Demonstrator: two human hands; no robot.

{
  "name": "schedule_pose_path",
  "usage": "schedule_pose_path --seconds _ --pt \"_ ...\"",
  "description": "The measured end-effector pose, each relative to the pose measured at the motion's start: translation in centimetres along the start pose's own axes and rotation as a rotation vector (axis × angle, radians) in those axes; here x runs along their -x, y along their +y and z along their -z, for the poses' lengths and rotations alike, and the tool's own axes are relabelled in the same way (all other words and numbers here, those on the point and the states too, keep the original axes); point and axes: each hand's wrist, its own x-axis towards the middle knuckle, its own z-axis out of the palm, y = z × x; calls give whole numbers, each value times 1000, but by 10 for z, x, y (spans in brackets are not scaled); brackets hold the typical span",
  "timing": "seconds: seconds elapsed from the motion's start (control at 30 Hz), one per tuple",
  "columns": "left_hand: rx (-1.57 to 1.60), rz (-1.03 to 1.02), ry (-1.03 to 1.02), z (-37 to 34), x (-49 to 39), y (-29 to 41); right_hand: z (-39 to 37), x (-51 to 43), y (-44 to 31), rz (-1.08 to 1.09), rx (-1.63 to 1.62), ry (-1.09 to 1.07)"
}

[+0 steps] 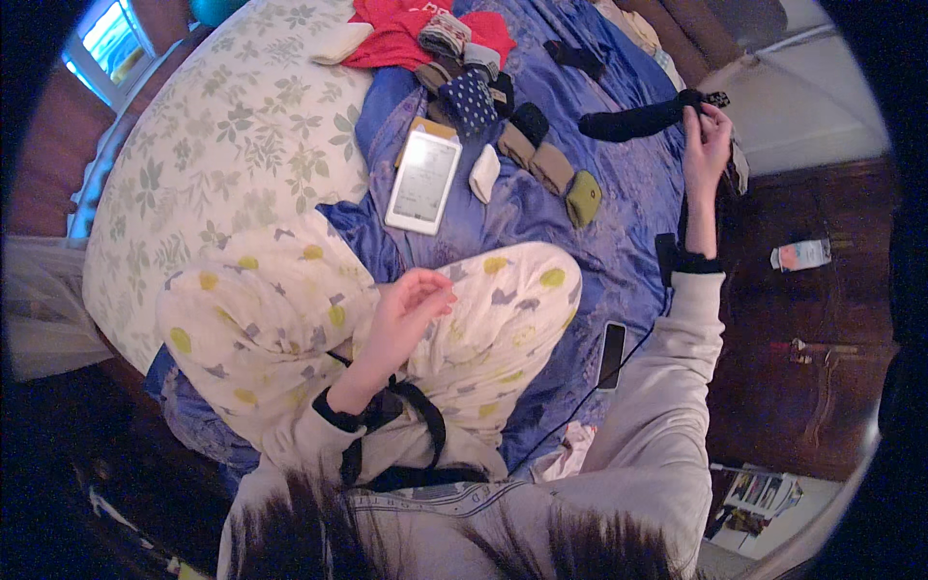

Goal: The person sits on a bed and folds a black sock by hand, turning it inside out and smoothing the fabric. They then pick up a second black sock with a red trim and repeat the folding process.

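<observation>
My right hand [706, 141] is stretched out to the far right, gripping one end of a black sock [631, 125] between thumb and fingers. The rest of that sock extends left over the blue bedspread [616, 275]. Above my lap hovers my left hand [409, 319], loosely curled with nothing in it. Another black sock [576, 59] lies flat farther back. In front of my knees is a cluster of folded socks, among them a navy polka-dot one [470, 101], a brown one [552, 167], an olive green one [583, 198] and a white one [484, 174].
A white e-reader [423, 181] rests near my knees. Red cloth [391, 32] lies at the back. Beside my right thigh is a phone [612, 355], with a black cable [573, 412] nearby. A floral quilt [239, 138] covers the left side. Dark wooden furniture [790, 312] stands right of the bed.
</observation>
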Motion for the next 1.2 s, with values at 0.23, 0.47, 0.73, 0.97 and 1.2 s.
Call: schedule_pose_path --seconds 0.23,0.47,0.73,0.97,1.2 --pt "-37 -101 9 1 16 8 93 60 -101 57 175 22" --pt "-282 -266 -116 -17 35 30 104 116 -189 145 79 -469" --pt "-773 -697 -332 -33 49 34 56 187 -239 133 -486 -819" --pt "-411 -531 -471 -21 44 36 33 187 -233 -261 -802 -790" --pt "-223 -407 -340 -8 41 35 -2 200 -234 -290 -953 -855"
